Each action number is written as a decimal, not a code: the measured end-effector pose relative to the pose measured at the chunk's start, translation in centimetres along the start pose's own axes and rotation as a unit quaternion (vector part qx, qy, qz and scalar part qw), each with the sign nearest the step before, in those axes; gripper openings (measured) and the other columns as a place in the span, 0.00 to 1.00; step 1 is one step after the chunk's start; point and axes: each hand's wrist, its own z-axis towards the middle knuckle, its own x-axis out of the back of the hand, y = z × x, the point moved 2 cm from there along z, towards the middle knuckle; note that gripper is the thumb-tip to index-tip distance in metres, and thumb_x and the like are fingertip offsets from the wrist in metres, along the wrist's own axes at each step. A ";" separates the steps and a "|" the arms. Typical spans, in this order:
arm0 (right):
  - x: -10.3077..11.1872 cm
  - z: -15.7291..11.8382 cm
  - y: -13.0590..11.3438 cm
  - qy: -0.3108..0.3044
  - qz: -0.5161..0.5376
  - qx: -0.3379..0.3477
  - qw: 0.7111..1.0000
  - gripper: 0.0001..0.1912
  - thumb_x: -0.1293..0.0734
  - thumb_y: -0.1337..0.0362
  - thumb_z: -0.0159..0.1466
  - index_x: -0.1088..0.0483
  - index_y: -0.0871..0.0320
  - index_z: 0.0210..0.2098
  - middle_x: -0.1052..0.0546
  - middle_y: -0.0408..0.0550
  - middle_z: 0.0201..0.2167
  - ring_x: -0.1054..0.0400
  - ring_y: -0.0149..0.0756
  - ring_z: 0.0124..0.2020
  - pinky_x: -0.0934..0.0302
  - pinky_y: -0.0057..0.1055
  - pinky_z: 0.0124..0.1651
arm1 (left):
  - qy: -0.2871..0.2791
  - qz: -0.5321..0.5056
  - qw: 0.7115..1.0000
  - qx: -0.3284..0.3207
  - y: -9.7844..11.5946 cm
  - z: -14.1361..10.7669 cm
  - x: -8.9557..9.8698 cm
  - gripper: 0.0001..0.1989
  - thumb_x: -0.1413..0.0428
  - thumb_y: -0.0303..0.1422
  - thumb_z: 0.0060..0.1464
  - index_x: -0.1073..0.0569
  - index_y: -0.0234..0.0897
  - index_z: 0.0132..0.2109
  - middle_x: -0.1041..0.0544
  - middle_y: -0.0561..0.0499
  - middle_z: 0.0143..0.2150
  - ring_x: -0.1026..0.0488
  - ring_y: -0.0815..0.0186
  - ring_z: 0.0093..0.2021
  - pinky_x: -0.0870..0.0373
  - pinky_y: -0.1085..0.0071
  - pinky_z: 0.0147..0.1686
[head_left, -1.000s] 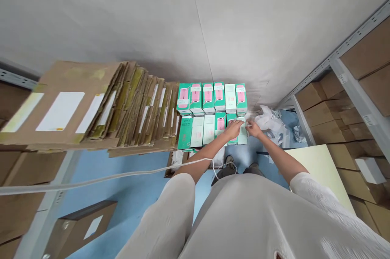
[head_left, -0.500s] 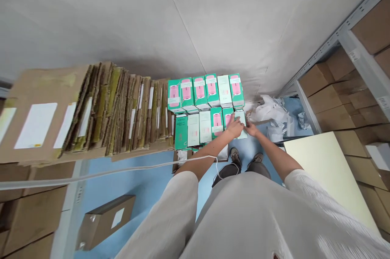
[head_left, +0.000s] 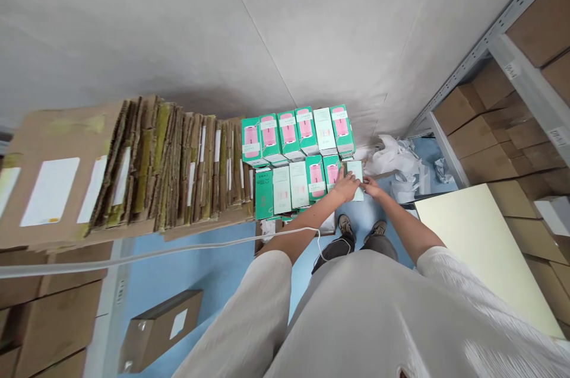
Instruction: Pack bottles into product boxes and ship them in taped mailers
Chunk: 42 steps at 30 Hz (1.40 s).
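Note:
Two rows of green and white product boxes stand side by side against the wall, among them a green box with a pink picture [head_left: 341,127] at the right end of the back row. At the right end of the front row is a white box [head_left: 356,171]. My left hand [head_left: 347,186] is on its left side, fingers closed against it. My right hand [head_left: 370,186] pinches the box's right edge near the lower part. Parts of the neighbouring green box [head_left: 332,169] are covered by my left hand.
Flattened cardboard [head_left: 178,170] is stacked upright on the left. A white cable [head_left: 200,245] crosses before my left forearm. Crumpled white wrapping [head_left: 394,158], a pale yellow board [head_left: 481,247] and shelved cartons [head_left: 481,152] are on the right. A carton [head_left: 160,327] lies on the floor.
The view has shifted slightly. The white box between my hands stands a little more upright and further right of its neighbour, and my right hand has moved slightly right.

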 end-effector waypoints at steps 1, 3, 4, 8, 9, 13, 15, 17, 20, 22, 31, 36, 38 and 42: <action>0.3 -0.2 0.3 0.002 0.025 -0.028 0.999 0.33 0.23 0.43 0.58 0.25 0.56 0.55 0.18 0.48 0.34 0.23 0.42 0.34 0.27 0.38 0.39 | 0.003 -0.006 1.000 -0.005 0.2 0.0 0.1 0.27 0.44 0.22 0.57 0.23 0.40 0.62 0.24 0.36 0.67 0.39 0.42 0.76 0.71 0.26 0.76; 1.2 -0.7 0.7 0.010 0.066 -0.071 0.995 0.33 0.23 0.43 0.58 0.27 0.56 0.55 0.18 0.48 0.35 0.23 0.41 0.35 0.28 0.36 0.39 | 0.008 -0.012 1.000 -0.018 0.7 0.1 0.3 0.29 0.44 0.22 0.57 0.25 0.41 0.64 0.27 0.36 0.70 0.39 0.42 0.76 0.69 0.27 0.77; 1.8 -0.9 0.7 0.017 0.076 -0.078 0.994 0.33 0.23 0.43 0.59 0.27 0.56 0.55 0.18 0.48 0.36 0.23 0.40 0.36 0.29 0.35 0.39 | 0.009 -0.013 1.000 -0.025 1.0 0.3 0.5 0.30 0.44 0.22 0.57 0.25 0.41 0.66 0.29 0.37 0.72 0.39 0.41 0.77 0.68 0.27 0.77; 5.5 -2.2 0.6 0.075 0.106 -0.073 0.989 0.34 0.22 0.44 0.58 0.30 0.55 0.56 0.18 0.49 0.39 0.23 0.39 0.38 0.30 0.33 0.40 | 0.004 0.001 0.998 -0.057 3.2 1.9 1.3 0.33 0.44 0.22 0.58 0.29 0.41 0.70 0.35 0.39 0.77 0.42 0.39 0.78 0.63 0.28 0.77; 6.7 -2.7 0.6 0.094 0.118 -0.070 0.986 0.35 0.21 0.44 0.57 0.30 0.55 0.56 0.18 0.49 0.39 0.23 0.39 0.38 0.29 0.33 0.40 | 0.003 0.006 0.998 -0.066 4.1 2.5 1.5 0.33 0.44 0.22 0.59 0.29 0.41 0.70 0.36 0.39 0.78 0.43 0.38 0.78 0.61 0.29 0.77; 12.1 -5.4 1.1 0.163 0.164 -0.056 0.971 0.38 0.19 0.46 0.53 0.31 0.55 0.56 0.18 0.47 0.37 0.23 0.40 0.38 0.29 0.34 0.41 | -0.012 0.007 0.995 -0.099 8.5 5.5 1.8 0.36 0.45 0.21 0.59 0.33 0.41 0.73 0.45 0.40 0.82 0.42 0.39 0.78 0.52 0.33 0.76; 14.9 -7.3 1.8 0.195 0.187 -0.049 0.962 0.39 0.18 0.46 0.52 0.30 0.55 0.56 0.19 0.45 0.35 0.24 0.40 0.38 0.29 0.35 0.42 | -0.029 -0.010 0.992 -0.126 11.3 7.0 1.5 0.37 0.46 0.21 0.60 0.36 0.40 0.75 0.50 0.39 0.83 0.39 0.42 0.77 0.44 0.39 0.75; 17.7 -9.4 2.9 0.218 0.209 -0.039 0.953 0.39 0.19 0.47 0.52 0.29 0.55 0.57 0.19 0.45 0.34 0.24 0.40 0.37 0.28 0.37 0.42 | -0.044 -0.040 0.985 -0.164 14.4 8.4 0.9 0.38 0.46 0.21 0.59 0.37 0.38 0.76 0.52 0.37 0.84 0.37 0.45 0.76 0.38 0.46 0.73; 21.6 -13.0 5.2 0.238 0.216 -0.017 0.947 0.35 0.21 0.46 0.55 0.27 0.56 0.56 0.17 0.46 0.36 0.24 0.41 0.37 0.27 0.39 0.44 | -0.066 -0.085 0.971 -0.215 19.5 10.2 -0.5 0.40 0.46 0.21 0.58 0.39 0.37 0.76 0.53 0.38 0.84 0.38 0.49 0.77 0.38 0.53 0.75; 24.0 -15.6 7.2 0.260 0.193 -0.018 0.946 0.31 0.23 0.47 0.57 0.25 0.56 0.55 0.17 0.47 0.38 0.24 0.41 0.38 0.26 0.39 0.45 | -0.092 -0.106 0.962 -0.236 23.1 11.2 -1.8 0.41 0.47 0.21 0.58 0.41 0.36 0.78 0.54 0.38 0.84 0.38 0.49 0.78 0.38 0.54 0.75; 31.8 -25.8 16.7 0.353 0.152 -0.128 0.914 0.24 0.31 0.53 0.61 0.23 0.54 0.54 0.18 0.47 0.43 0.24 0.42 0.43 0.25 0.41 0.49 | -0.194 -0.172 0.927 -0.270 37.2 14.6 -9.7 0.45 0.43 0.24 0.54 0.41 0.36 0.79 0.50 0.40 0.84 0.43 0.47 0.80 0.40 0.53 0.77; 33.0 -28.8 19.9 0.358 0.221 -0.172 0.891 0.24 0.28 0.56 0.60 0.23 0.55 0.54 0.18 0.49 0.42 0.23 0.42 0.42 0.24 0.40 0.47 | -0.244 -0.168 0.909 -0.295 40.6 15.6 -13.0 0.45 0.44 0.23 0.54 0.41 0.34 0.78 0.49 0.39 0.83 0.47 0.49 0.81 0.44 0.53 0.79; 33.0 -29.4 20.7 0.352 0.251 -0.189 0.882 0.23 0.27 0.58 0.60 0.24 0.55 0.54 0.18 0.50 0.43 0.23 0.43 0.43 0.24 0.40 0.47 | -0.260 -0.172 0.902 -0.300 41.1 16.0 -14.0 0.45 0.44 0.23 0.54 0.42 0.36 0.79 0.49 0.40 0.83 0.49 0.49 0.82 0.45 0.53 0.79; 33.2 -29.9 21.9 0.363 0.275 -0.229 0.860 0.26 0.27 0.60 0.60 0.24 0.55 0.58 0.18 0.54 0.53 0.23 0.46 0.52 0.24 0.43 0.54 | -0.267 -0.197 0.901 -0.281 41.3 17.7 -15.2 0.46 0.44 0.23 0.54 0.45 0.33 0.79 0.48 0.36 0.82 0.48 0.47 0.81 0.45 0.50 0.79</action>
